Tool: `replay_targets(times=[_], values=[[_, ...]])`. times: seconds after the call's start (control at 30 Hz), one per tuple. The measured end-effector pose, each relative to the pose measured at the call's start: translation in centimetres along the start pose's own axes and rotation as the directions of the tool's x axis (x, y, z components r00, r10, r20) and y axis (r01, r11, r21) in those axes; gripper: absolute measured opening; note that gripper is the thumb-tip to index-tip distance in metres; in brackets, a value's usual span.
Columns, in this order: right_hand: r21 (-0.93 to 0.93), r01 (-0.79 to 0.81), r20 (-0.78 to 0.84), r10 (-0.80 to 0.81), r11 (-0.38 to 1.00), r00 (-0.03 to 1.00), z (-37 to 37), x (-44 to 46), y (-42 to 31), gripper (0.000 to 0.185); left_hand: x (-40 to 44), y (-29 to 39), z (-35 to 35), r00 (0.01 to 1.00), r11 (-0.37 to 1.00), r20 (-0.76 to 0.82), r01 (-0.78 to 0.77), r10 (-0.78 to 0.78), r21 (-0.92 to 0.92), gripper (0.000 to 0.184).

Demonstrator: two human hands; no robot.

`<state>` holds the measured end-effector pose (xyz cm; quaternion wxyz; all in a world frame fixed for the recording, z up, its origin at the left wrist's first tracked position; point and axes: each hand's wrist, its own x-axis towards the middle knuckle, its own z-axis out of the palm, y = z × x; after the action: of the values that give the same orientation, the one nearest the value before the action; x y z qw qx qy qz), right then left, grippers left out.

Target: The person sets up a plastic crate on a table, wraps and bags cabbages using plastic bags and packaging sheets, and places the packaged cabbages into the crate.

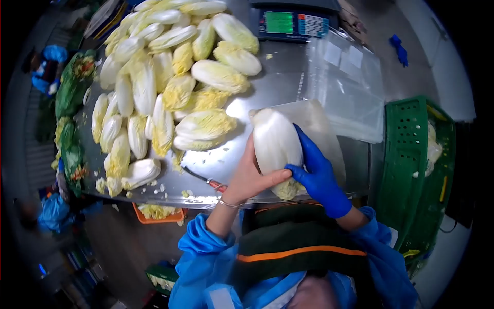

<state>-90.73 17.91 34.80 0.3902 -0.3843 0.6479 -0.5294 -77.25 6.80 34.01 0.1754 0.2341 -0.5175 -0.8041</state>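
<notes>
A white napa cabbage (277, 141) is held between my two hands over the front edge of the steel table, its pale base away from me and its yellowish leaf end toward me. My bare left hand (249, 175) wraps its left side, thumb across the front. On the right side my right hand (319, 175), in a blue glove, grips it, its thumb close to the left one. Under and behind the cabbage lies a whitish flat sheet or board (316, 123). Left of my left hand is a red-handled tool (216, 185), partly hidden by the wrist.
Many napa cabbages (141, 87) are heaped on the steel table (267, 85) to the left. A scale (293, 23) stands at the back, with clear plastic bags (355, 92) beside it. A green crate (401, 175) is on the right; an orange crate (159, 213) is below the table.
</notes>
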Motion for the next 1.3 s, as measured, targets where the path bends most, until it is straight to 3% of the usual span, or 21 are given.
replay_targets(times=[0.03, 0.13, 0.2, 0.23, 0.27, 0.33, 0.4, 0.43, 0.5, 0.53, 0.63, 0.67, 0.73, 0.8, 0.83, 0.87, 0.93, 1.0, 1.13, 1.23, 1.3], values=[[-0.08, 0.108, 0.04, -0.105, 0.991, 0.994, 0.3, 0.0, -0.1, 0.062, -0.5, 0.0, -0.5, 1.0, 0.993, 0.002, -0.001, 0.001, 0.118, 0.098], [-0.33, 0.169, 0.017, -0.173, 0.929, 0.985, -0.6, 0.4, -2.3, 0.059, -2.9, 0.3, -1.9, 0.998, 0.999, -0.042, 0.037, -0.036, 0.034, 0.095], [-0.237, 0.211, -0.012, -0.22, 0.948, 0.975, -2.7, 1.5, -0.3, 0.052, -5.2, -0.7, -4.7, 0.988, 0.919, 0.108, 0.145, -0.113, -0.365, 0.095], [0.073, 0.069, -0.191, -0.054, 0.995, 0.98, -3.9, 2.6, 1.2, 0.051, -5.9, -0.5, -4.7, 0.986, 0.783, 0.167, 0.083, 0.026, -0.616, 0.094], [0.12, 0.033, -0.132, -0.017, 0.992, 0.991, -3.2, 3.7, 1.2, 0.053, -6.5, -0.5, -4.5, 0.967, 0.583, 0.179, 0.04, 0.183, -0.811, 0.094], [0.199, -0.054, -0.013, 0.057, 0.979, 0.998, -1.9, 5.7, 1.1, 0.057, -7.8, -0.8, -5.2, 0.97, 0.434, 0.033, -0.078, 0.242, -0.898, 0.096], [-0.277, 0.246, 0.27, -0.17, 0.929, 0.948, 3.9, 4.8, 1.5, 0.061, -8.6, 0.1, -7.0, 0.982, 0.406, -0.013, -0.089, 0.186, -0.909, 0.097], [-0.336, 0.311, 0.376, -0.176, 0.889, 0.91, 4.9, 4.0, 1.3, 0.068, -8.1, 0.8, -6.5, 0.938, 0.357, -0.25, -0.325, 0.24, -0.876, 0.098], [0.048, -0.006, 0.365, -0.011, 0.999, 0.931, 5.8, 3.0, 1.5, 0.072, -8.3, 1.4, -6.4, 0.921, 0.338, -0.299, -0.371, 0.249, -0.865, 0.097], [0.242, -0.232, 0.428, 0.111, 0.942, 0.897, 5.8, 2.6, 1.0, 0.074, -8.3, 1.2, -6.2, 0.916, 0.317, -0.318, -0.385, 0.243, -0.867, 0.097], [0.31, -0.217, 0.619, -0.023, 0.926, 0.785, 6.3, 1.0, -0.3, 0.095, -8.1, 0.9, -4.8, 0.957, 0.7, -0.282, -0.244, 0.065, -0.671, 0.096], [0.204, -0.106, 0.604, -0.04, 0.973, 0.796, 6.4, 0.4, -1.0, 0.1, -7.6, 0.8, -4.0, 0.96, 0.804, -0.276, -0.203, 0.05, -0.559, 0.095], [0.139, -0.197, 0.508, 0.101, 0.971, 0.855, 4.7, -0.7, 0.0, 0.097, -7.3, -1.9, -3.8, 0.984, 0.918, -0.162, -0.124, 0.066, -0.378, 0.091], [0.2, -0.332, 0.404, 0.231, 0.922, 0.885, 0.7, -2.4, 1.5, 0.094, -7.0, -4.0, -3.3, 0.985, 0.966, -0.125, -0.145, 0.12, -0.213, 0.088], [0.328, -0.32, 0.196, 0.267, 0.889, 0.943, -0.5, -2.8, 1.7, 0.101, -5.9, -4.7, -3.0, 0.959, 0.999, -0.284, -0.023, 0.01, -0.043, 0.08], [0.209, -0.25, 0.092, 0.235, 0.945, 0.968, -2.2, -3.2, 2.5, 0.095, -5.8, -5.9, -3.4, 0.943, 0.988, -0.326, 0.018, -0.068, -0.153, 0.068], [-0.101, -0.163, -0.165, 0.145, 0.981, 0.975, -4.8, -3.6, 3.9, 0.089, -4.9, -10.3, -4.4, 0.854, 0.969, -0.476, 0.245, -0.209, 0.014, 0.059], [-0.441, -0.092, -0.26, -0.029, 0.893, 0.965, -7.1, -3.3, 8.4, 0.088, -4.5, -13.0, -4.0, 0.841, 0.955, -0.481, 0.295, -0.246, 0.027, 0.056], [-0.516, 0.014, -0.242, -0.162, 0.857, 0.957, -6.6, -2.4, 12.6, 0.084, -3.0, -14.7, -1.8, 0.811, 0.954, -0.567, 0.268, -0.147, 0.136, 0.05], [-0.678, 0.027, -0.096, -0.125, 0.735, 0.987, -7.1, -2.2, 14.8, 0.078, -2.0, -14.5, -2.2, 0.89, 0.955, -0.409, 0.273, -0.203, 0.12, 0.047], [-0.734, 0.042, -0.076, -0.143, 0.678, 0.987, -8.1, -1.2, 14.8, 0.07, -1.2, -14.7, -2.2, 0.886, 0.97, -0.4, 0.236, -0.236, -0.048, 0.046]])
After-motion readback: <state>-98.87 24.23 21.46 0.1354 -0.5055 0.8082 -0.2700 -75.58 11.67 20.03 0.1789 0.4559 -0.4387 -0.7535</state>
